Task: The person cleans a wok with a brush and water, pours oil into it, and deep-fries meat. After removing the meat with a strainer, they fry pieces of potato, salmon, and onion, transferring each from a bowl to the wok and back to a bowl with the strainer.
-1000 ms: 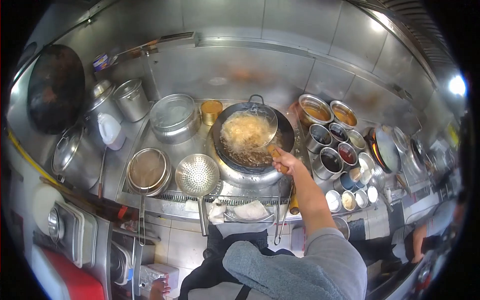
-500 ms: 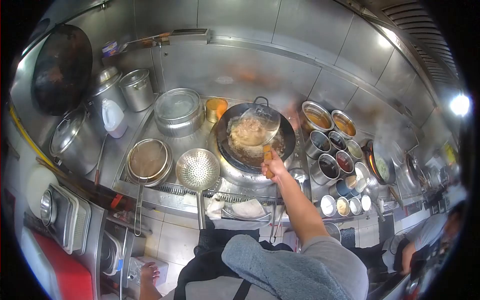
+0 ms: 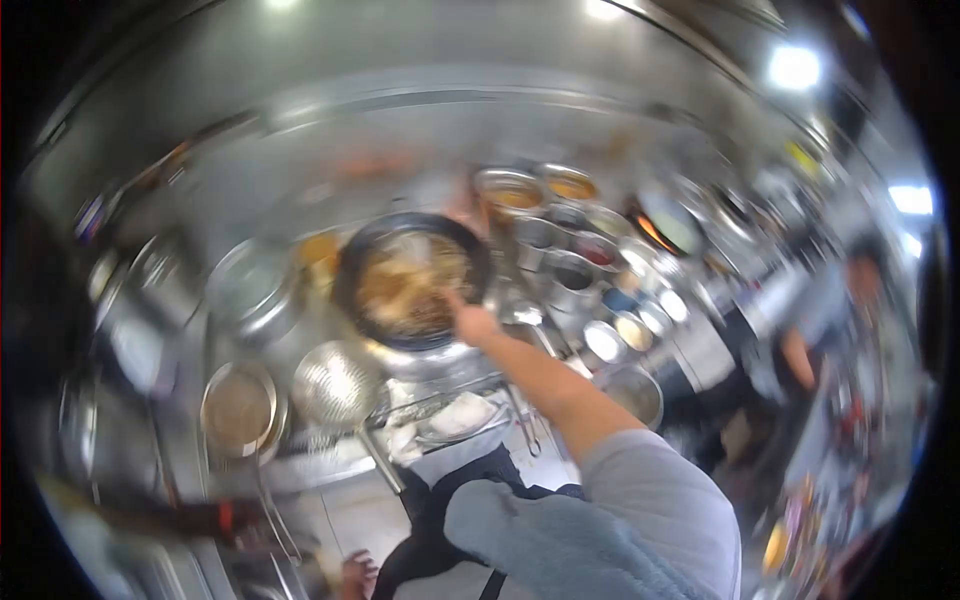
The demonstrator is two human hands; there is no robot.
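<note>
My right hand [image 3: 477, 323] reaches forward over the near right side of a black wok [image 3: 365, 318], its fingers wrapped round the wooden handle of a ladle [image 3: 453, 300]. The ladle's wide head is smeared by motion among the brown food [image 3: 398, 285] in the wok. My left hand [image 3: 358, 574] hangs low at the bottom edge, away from the stove; its fingers look loosely bent and apart, with nothing seen in them. A perforated strainer [image 3: 335, 385] lies left of the wok, its handle pointing toward my body.
Left of the wok stand a lidded pot [image 3: 245, 285], an orange tin [image 3: 320, 255] and a fine sieve [image 3: 240, 408]. Several sauce containers [image 3: 570, 270] crowd the right. A folded white cloth [image 3: 462, 415] lies at the front. A person [image 3: 800, 345] stands at the far right.
The view has swung to the right and blurred, so the wok appears further left. My right hand still grips the ladle, whose head sits lower and less distinctly in the wok.
</note>
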